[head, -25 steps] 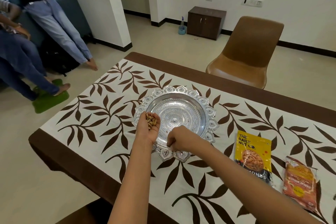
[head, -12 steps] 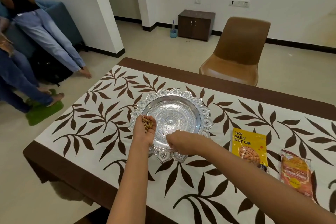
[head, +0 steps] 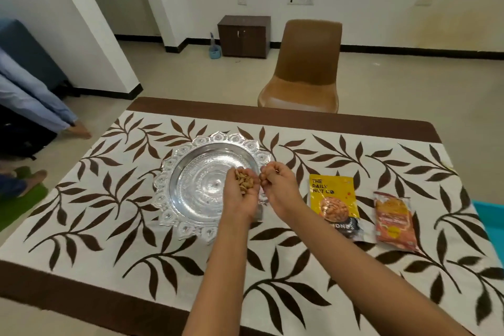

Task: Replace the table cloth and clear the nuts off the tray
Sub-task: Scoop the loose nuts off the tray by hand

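A round silver tray (head: 191,185) with a scalloped rim sits on the white table cloth (head: 90,199) with brown leaves; its bowl looks bare. My left hand (head: 241,196) is cupped palm up over the tray's right side and holds a heap of nuts (head: 243,181). My right hand (head: 275,185) hovers just right of it, fingers curled, pinching what look like a few nuts. A yellow almond packet (head: 334,204) and an orange packet (head: 394,222) lie flat on the cloth to the right of the tray.
A brown chair (head: 305,71) stands at the table's far side. A small dark cabinet (head: 244,35) is by the back wall. People's legs (head: 35,101) and a green mat (head: 19,204) are at the left. Something blue (head: 488,223) shows at the right edge.
My right hand lifted from the tray's near rim and moved up beside my left hand. My left hand with the nuts shifted to the tray's right side. The view turned right.
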Available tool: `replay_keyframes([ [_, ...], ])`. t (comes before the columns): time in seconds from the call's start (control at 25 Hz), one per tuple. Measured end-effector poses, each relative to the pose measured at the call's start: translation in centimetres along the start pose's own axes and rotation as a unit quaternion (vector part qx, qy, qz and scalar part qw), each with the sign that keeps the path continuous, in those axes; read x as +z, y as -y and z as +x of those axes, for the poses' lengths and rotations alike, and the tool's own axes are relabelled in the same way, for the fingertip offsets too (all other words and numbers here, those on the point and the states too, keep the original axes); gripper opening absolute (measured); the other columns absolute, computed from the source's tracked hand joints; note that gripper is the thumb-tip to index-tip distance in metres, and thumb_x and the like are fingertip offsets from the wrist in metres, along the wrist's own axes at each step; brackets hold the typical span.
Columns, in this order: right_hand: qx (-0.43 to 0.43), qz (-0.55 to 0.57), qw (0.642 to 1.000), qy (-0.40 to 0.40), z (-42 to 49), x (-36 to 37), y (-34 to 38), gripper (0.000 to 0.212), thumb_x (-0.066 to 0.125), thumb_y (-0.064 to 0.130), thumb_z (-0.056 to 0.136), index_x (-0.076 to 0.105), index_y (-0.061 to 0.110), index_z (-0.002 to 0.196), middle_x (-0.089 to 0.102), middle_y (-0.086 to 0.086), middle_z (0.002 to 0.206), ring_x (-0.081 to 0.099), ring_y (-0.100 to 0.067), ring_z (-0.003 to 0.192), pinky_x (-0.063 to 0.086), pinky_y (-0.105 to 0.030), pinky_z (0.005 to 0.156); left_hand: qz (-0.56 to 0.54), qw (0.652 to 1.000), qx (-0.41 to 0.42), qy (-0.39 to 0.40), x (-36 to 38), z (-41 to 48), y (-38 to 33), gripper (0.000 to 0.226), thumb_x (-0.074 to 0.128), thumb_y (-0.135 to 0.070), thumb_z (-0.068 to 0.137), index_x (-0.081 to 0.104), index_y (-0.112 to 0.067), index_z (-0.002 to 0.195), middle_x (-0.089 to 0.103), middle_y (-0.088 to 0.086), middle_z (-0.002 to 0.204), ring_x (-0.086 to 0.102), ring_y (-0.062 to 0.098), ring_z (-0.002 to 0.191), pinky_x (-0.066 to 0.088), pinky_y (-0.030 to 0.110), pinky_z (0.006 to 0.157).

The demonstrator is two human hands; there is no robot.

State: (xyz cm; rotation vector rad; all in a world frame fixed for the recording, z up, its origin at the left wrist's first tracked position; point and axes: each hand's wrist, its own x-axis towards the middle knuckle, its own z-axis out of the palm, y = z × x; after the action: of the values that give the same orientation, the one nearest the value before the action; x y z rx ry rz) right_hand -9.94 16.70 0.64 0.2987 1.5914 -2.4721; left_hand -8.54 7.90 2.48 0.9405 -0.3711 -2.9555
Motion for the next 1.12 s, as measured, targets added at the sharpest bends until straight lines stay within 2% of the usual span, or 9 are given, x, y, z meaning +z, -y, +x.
replay_keyframes([
  [0.08,-0.013,0.051,0.996,-0.065,-1.2,-2.3,0.3,0.019,0.043,0.0,0.097,0.055,0.01,0.087,0.054,-0.006,0.078,0.05,-0.016,0.07,0.049,-0.028,0.07,0.029,0.999,0.017,-0.006,0.7,-0.9,4.0,0.025,0.049,-0.017,0.097,0.052,-0.012,0.073,0.055,0.0,0.061,0.054,0.01,0.053,0.051,0.019,0.051],
  [0.16,-0.04,0.04,0.99,-0.13,-3.3,-5.7,0.9,0.018,0.045,0.004,0.097,0.055,0.015,0.086,0.055,-0.005,0.076,0.053,-0.02,0.073,0.051,-0.036,0.074,0.086,0.996,0.036,-0.01,0.7,-2.2,8.8,0.026,0.05,-0.021,0.096,0.052,-0.015,0.071,0.054,0.0,0.059,0.054,0.01,0.051,0.051,0.021,0.056],
  [0.28,-0.09,0.025,0.966,-0.242,-8.9,-14.4,2.2,0.015,0.045,0.009,0.099,0.053,0.018,0.088,0.059,-0.009,0.082,0.057,-0.023,0.077,0.051,-0.04,0.074,0.186,0.982,0.001,0.014,-0.5,-6.0,18.8,0.026,0.048,-0.023,0.096,0.05,-0.017,0.07,0.053,0.0,0.06,0.053,0.01,0.051,0.049,0.022,0.055],
  [0.44,-0.11,0.011,0.909,-0.402,-20.1,-27.9,2.0,0.013,0.043,0.007,0.098,0.051,0.015,0.092,0.06,-0.015,0.09,0.06,-0.022,0.08,0.053,-0.036,0.074,0.315,0.942,-0.097,0.055,-5.6,-14.3,33.3,0.031,0.047,-0.029,0.097,0.056,-0.016,0.071,0.06,0.002,0.063,0.059,0.013,0.057,0.05,0.027,0.059],
  [0.56,-0.117,0.023,0.859,-0.499,-30.1,-37.2,-0.2,0.017,0.045,0.01,0.099,0.052,0.021,0.089,0.06,-0.007,0.085,0.06,-0.017,0.079,0.054,-0.032,0.074,0.385,0.901,-0.187,0.078,-11.8,-21.5,43.2,0.035,0.045,-0.028,0.099,0.052,-0.017,0.067,0.054,0.001,0.058,0.053,0.012,0.053,0.048,0.027,0.058],
  [0.68,-0.11,0.053,0.801,-0.586,-41.0,-46.1,-4.3,0.016,0.044,0.009,0.1,0.05,0.019,0.089,0.06,-0.009,0.086,0.061,-0.018,0.079,0.054,-0.034,0.077,0.432,0.859,-0.26,0.088,-20.3,-29.0,52.6,0.032,0.04,-0.024,0.102,0.048,-0.015,0.072,0.049,0.004,0.064,0.052,0.012,0.055,0.049,0.025,0.058],
  [0.88,-0.016,0.078,0.698,-0.711,-56.9,-54.8,-15.0,0.02,0.044,0.005,0.099,0.048,0.019,0.085,0.057,0.0,0.075,0.058,-0.002,0.064,0.049,-0.018,0.063,0.585,0.742,-0.317,0.085,-37.2,-38.8,61.7,0.034,0.038,-0.023,0.103,0.049,-0.013,0.072,0.052,0.005,0.064,0.055,0.011,0.051,0.051,0.021,0.052],
  [1.0,0.054,0.11,0.668,-0.734,-62.3,-57.3,-21.9,0.016,0.042,0.006,0.099,0.051,0.014,0.089,0.059,-0.003,0.08,0.058,-0.006,0.07,0.048,-0.019,0.067,0.666,0.659,-0.338,0.086,-46.1,-41.5,63.5,0.032,0.039,-0.02,0.102,0.051,-0.011,0.073,0.054,0.007,0.067,0.054,0.014,0.057,0.051,0.024,0.058],
  [1.12,0.122,0.147,0.658,-0.728,-64.9,-59.1,-27.7,0.018,0.041,0.007,0.098,0.055,0.014,0.089,0.062,-0.006,0.084,0.06,-0.018,0.079,0.049,-0.027,0.072,0.736,0.57,-0.357,0.077,-52.6,-41.9,64.2,0.024,0.043,-0.018,0.097,0.054,-0.01,0.078,0.055,0.007,0.072,0.053,0.017,0.065,0.049,0.03,0.066],
])
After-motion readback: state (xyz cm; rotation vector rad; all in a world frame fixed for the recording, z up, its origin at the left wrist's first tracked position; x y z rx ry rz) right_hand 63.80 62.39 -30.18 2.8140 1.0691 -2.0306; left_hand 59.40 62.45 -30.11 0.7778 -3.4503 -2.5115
